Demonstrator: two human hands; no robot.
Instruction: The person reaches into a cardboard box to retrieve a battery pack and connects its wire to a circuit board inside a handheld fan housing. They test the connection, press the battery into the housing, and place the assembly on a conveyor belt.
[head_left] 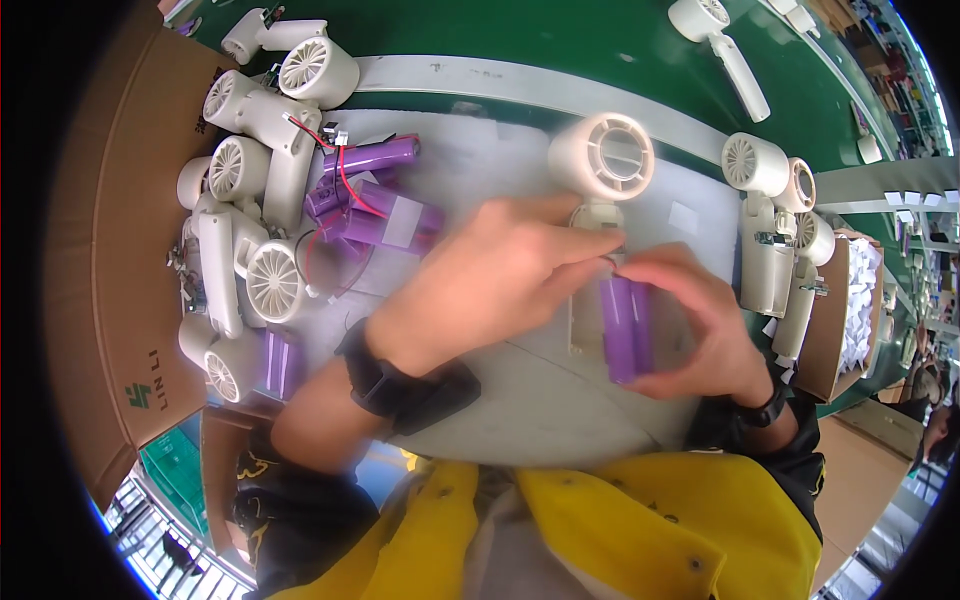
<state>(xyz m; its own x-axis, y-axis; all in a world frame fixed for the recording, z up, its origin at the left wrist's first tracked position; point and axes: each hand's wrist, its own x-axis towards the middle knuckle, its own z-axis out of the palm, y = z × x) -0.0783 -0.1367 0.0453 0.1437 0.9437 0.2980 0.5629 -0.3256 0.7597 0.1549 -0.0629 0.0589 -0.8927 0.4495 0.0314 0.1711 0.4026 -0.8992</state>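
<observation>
At far left, one brown cardboard box (120, 300), rising beside the green bench (560, 45). Next, heaped along it, at least seven cream-white plastic fan bodies (275, 280) with round slatted heads; low among them, one small purple battery pack (282, 362). Then a pile of at least three more purple packs (395, 217) with red and black wires, on a pale grey mat (490, 150). Left hand (490, 285) blurred, fingers bunched nearly together by the middle fan's handle; cannot tell whether pinching anything. In the middle, one cream-white fan with a ring-shaped head (575, 160). Overlapping its handle, one glossy purple two-cell pack (625, 330), gripped lengthwise by the right hand (715, 335), fingers spread to its length and closed on both ends; cannot tell whether touching the handle. Farther right, one slatted fan head (698, 18) with one long handle (740, 78); nearer, three clustered cream-white fan heads (755, 163); lastly, one carton (828, 315) of white pieces (860, 310).
</observation>
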